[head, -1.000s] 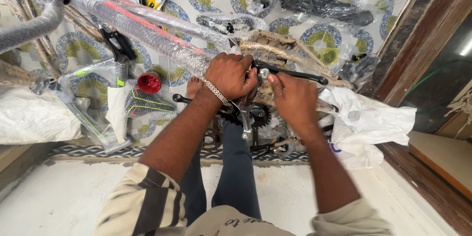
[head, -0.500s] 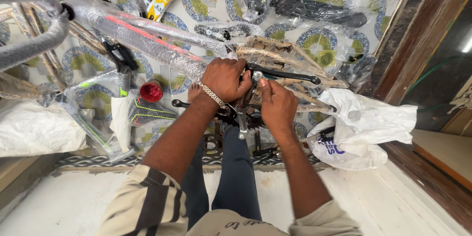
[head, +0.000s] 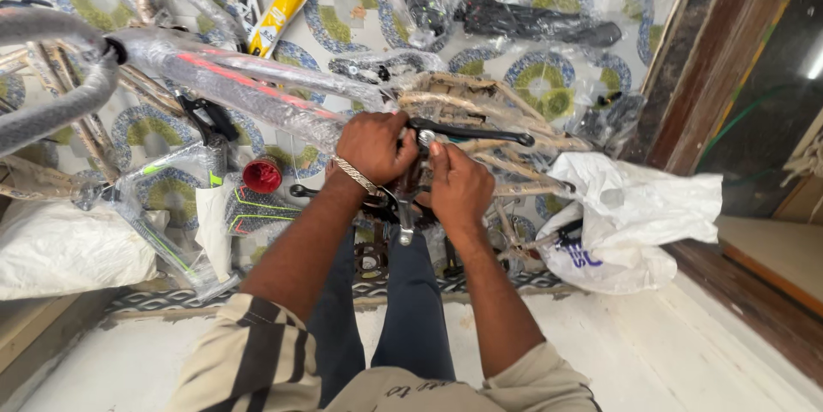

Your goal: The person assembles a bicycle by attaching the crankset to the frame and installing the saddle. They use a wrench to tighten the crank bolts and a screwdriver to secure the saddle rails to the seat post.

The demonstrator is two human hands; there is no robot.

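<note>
Looking down from the head camera, I see my left hand (head: 375, 148), a metal chain bracelet (head: 355, 175) at its wrist, curled over the middle of a bicycle frame (head: 257, 86) whose tubes are swathed in clear, crinkled bubble wrap with red paint showing through. Its fingers are folded tight around the frame's junction, just where a slim black crank arm (head: 476, 132) juts out to the right. My right hand (head: 460, 186) sits just beside it, almost touching; its fingers are pressed together and pinch a small bright metal piece (head: 426, 137) at the near end of that crank arm, though I cannot tell what the piece is. Below the hands a toothed dark chainring (head: 374, 255) hangs against my blue trouser legs. To the left a round red reflector (head: 262, 175) sits near a black-and-green wrapped part, and a grey padded tube (head: 51, 95) curves across the corner. A soft white plastic bag (head: 634, 215) slumps to the right, a woven white sack (head: 69, 249) to the left. Everything lies on a floor mat (head: 343, 18) printed with blue and green medallions, where a yellow tube (head: 276, 16) and a long black bagged part (head: 536, 26) rest well apart from my hands.
</note>
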